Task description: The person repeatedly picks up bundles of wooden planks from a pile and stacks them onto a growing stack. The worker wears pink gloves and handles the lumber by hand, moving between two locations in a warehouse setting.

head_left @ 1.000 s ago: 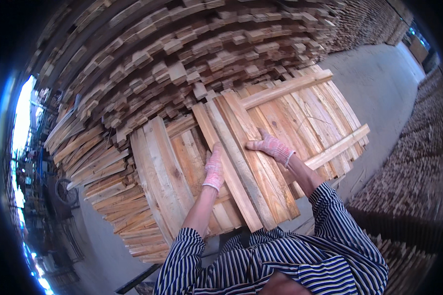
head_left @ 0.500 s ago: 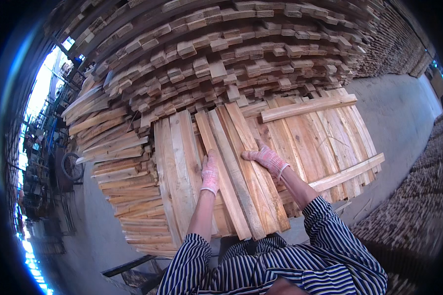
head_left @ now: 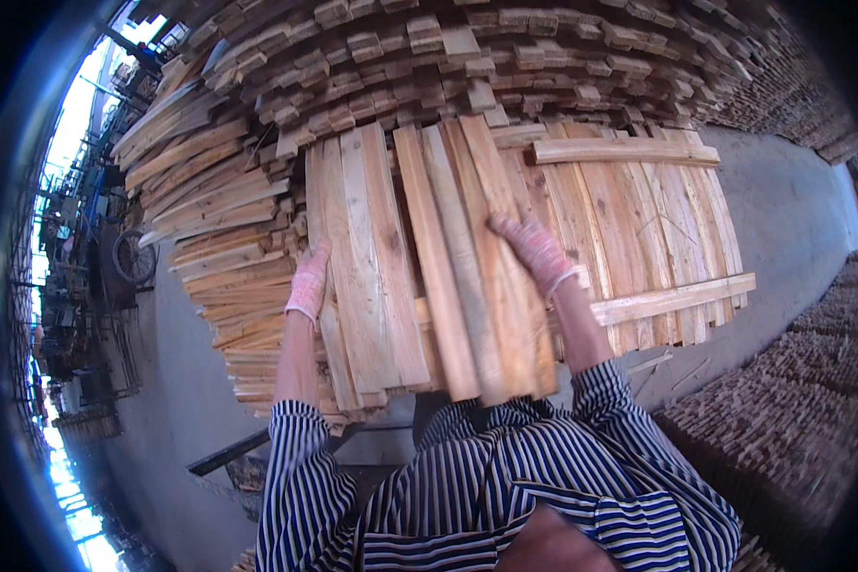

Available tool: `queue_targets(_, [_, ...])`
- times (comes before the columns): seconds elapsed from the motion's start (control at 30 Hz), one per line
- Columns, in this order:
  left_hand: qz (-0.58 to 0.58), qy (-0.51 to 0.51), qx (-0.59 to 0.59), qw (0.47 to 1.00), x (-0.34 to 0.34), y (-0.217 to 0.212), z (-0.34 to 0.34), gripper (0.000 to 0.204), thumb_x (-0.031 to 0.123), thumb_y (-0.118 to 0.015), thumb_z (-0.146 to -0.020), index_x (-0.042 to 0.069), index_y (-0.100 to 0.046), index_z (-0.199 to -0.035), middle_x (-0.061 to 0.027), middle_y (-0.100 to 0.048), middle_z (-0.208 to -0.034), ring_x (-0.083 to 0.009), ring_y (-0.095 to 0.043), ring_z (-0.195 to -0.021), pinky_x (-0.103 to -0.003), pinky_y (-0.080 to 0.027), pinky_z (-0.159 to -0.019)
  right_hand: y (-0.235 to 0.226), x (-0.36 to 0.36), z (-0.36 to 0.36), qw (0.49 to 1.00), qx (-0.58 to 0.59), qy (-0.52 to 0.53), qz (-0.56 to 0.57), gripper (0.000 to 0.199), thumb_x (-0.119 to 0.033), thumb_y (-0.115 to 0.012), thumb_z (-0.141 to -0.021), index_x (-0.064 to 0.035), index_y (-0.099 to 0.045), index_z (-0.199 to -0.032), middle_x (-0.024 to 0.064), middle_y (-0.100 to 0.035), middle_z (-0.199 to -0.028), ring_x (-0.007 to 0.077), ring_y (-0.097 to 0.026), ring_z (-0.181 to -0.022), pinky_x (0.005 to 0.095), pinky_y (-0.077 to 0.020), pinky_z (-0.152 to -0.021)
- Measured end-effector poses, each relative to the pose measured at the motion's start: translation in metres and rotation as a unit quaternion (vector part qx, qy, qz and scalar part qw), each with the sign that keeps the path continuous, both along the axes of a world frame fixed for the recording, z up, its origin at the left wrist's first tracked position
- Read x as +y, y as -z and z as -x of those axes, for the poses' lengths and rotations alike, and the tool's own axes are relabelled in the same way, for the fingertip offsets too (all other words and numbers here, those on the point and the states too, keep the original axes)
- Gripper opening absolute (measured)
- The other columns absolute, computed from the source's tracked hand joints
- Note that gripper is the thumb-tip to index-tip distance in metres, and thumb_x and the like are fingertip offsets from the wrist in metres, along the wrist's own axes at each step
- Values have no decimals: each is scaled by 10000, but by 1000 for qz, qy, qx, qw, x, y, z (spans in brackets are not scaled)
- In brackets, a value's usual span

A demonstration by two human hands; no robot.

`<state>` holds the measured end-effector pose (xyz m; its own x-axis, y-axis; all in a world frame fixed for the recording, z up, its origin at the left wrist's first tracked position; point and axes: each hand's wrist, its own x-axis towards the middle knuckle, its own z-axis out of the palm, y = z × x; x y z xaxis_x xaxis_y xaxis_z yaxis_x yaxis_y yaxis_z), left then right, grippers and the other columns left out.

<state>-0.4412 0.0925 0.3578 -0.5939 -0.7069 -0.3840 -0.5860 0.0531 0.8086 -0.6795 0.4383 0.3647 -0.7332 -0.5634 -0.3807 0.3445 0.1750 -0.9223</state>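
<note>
Both my hands wear pink-and-white knit gloves. My left hand (head_left: 308, 281) lies along the outer left edge of several pale wooden boards (head_left: 360, 262), its fingers stretched out beside them. Right of a dark gap, narrower wooden boards (head_left: 458, 257) lie side by side, slightly slanted, their near ends close to my body. My right hand (head_left: 536, 253) grips their right edge, thumb over the top; its other fingers are partly hidden. Further right, a row of flat boards (head_left: 629, 229) is crossed by one batten (head_left: 629, 151) at the far end and another batten (head_left: 677, 298) at the near end.
A tall stack of wood strips (head_left: 429, 57) rises at the back. Uneven piled slats (head_left: 248, 276) stand at the left. More stacked wood (head_left: 782, 400) lies at the right beyond the grey floor (head_left: 782, 210). A dark metal bar (head_left: 229, 453) is near my left elbow, and a wheel (head_left: 133, 257) stands farther left.
My left hand has moved left, from the narrow boards to the outer edge of the pale boards. My right hand stays at the narrow boards. The whole view has shifted.
</note>
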Motion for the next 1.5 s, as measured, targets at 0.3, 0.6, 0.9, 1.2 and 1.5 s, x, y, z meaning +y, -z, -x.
queue_targets(0.3, [11, -22, -8, 1000, 7, -12, 9, 981, 649, -588, -925, -130, -372, -1481, -250, -470, -1505, -311, -435, -1409, -363, -318, -1167, -18, -17, -34, 993, 79, 31, -87, 1005, -568, -694, -883, 115, -314, -1514, 281, -508, -1456, 327, -473, -1384, 376, -357, -1144])
queue_targets(0.6, [30, -36, -25, 999, 3, -2, 6, 853, 580, -598, -953, -101, -448, -1444, -216, -558, -1415, -290, -508, -1320, -363, -365, -1122, 11, -38, 0, 1000, 15, -5, -2, 1009, -571, -627, -938, 76, -180, -1571, 298, -433, -1511, 341, -403, -1435, 377, -325, -1168])
queue_targets(0.9, [-17, -63, 11, 998, 13, -14, 11, 729, 513, -585, -988, -80, -495, -1403, -175, -598, -1346, -263, -554, -1210, -356, -408, -1068, -24, -16, -12, 928, 144, -150, -309, 902, -625, -504, -968, 30, -275, -1543, 337, -551, -1369, 407, -527, -1327, 431, -419, -1085])
queue_targets(1.2, [-57, -55, 23, 997, 26, -24, 24, 797, 534, -584, -974, -86, -439, -1453, -189, -565, -1400, -280, -541, -1255, -366, -405, -1088, -10, -26, 32, 919, 187, -194, -287, 846, -585, -516, -988, 60, -295, -1489, 293, -669, -1118, 449, -617, -1158, 457, -499, -938])
queue_targets(1.5, [33, -34, -40, 998, 4, -7, 0, 736, 608, -525, -959, 22, -542, -1404, -224, -609, -1366, -367, -539, -1318, -419, -407, -1108, 25, -32, 15, 715, 519, -286, -372, 504, -261, -502, -1032, -201, -414, -1524, 330, -337, -1551, 464, -567, -1235, 502, -495, -1024])
